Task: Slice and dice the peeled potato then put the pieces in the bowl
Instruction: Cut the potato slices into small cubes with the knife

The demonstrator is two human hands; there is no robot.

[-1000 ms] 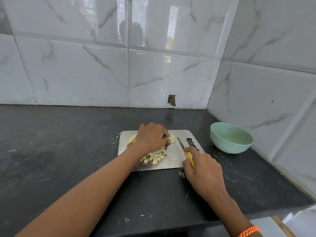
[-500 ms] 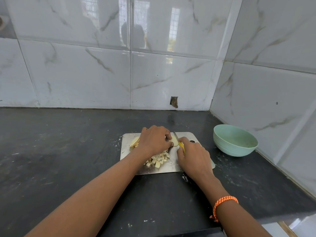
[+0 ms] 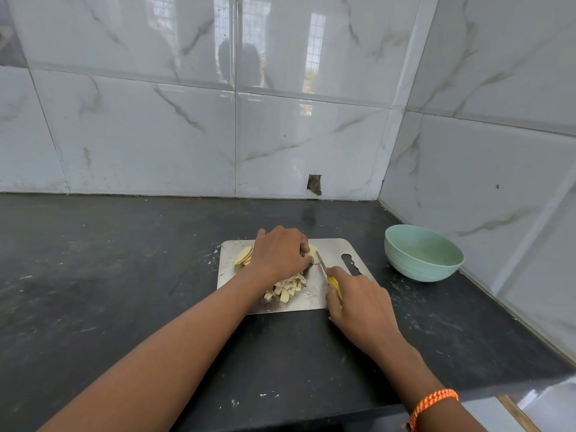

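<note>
Steel board [image 3: 335, 249] lies flat on a dark counter [image 3: 109, 275], and everything else is placed from it. The left hand [image 3: 280, 252] covers the board's far middle, fingers curled down over a potato piece [image 3: 313, 257]; only a pale sliver of that piece shows past the fingertips, so its shape is hard to make out. Thin slices [image 3: 244, 256] fan out from under the hand toward the board's left edge, partly hidden. Dice [image 3: 286, 288] sit in a loose pile on the board's near half, with the left forearm crossing over some of them.

The right hand [image 3: 358, 302] overlaps the board's near right corner, wrapped round a knife [image 3: 324, 268]. Its yellow handle is mostly buried in the fist; the slim blade angles up to the potato piece. An oblong handle slot shows at the board's right side.

Right of the board, apart from it, a green bowl [image 3: 420, 268] stands close to the side wall. No writing is readable anywhere. Open counter stretches left of the board and behind it to the tiled wall; the counter's front edge runs just nearer than the board.
</note>
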